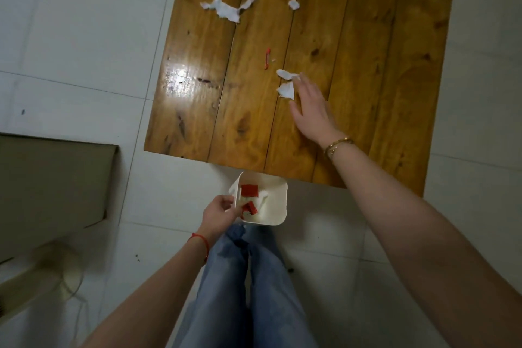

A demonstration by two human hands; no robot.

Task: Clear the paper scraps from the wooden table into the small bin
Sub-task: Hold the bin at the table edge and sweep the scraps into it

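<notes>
A small white bin (275,206) hangs just below the near edge of the wooden table (367,51), with my left hand (219,213) gripping its left rim. Red and white scraps lie inside it. My right hand (312,104) hovers over the table with fingers spread, fingertips touching two white paper scraps (286,83). A thin red scrap (267,58) lies just beyond them. Farther back rest a long torn white strip (228,7) and a small white piece (293,3).
White floor tiles (70,37) surround the table. A beige box-like object (53,178) stands at the left. My legs in blue jeans (248,291) are below the bin.
</notes>
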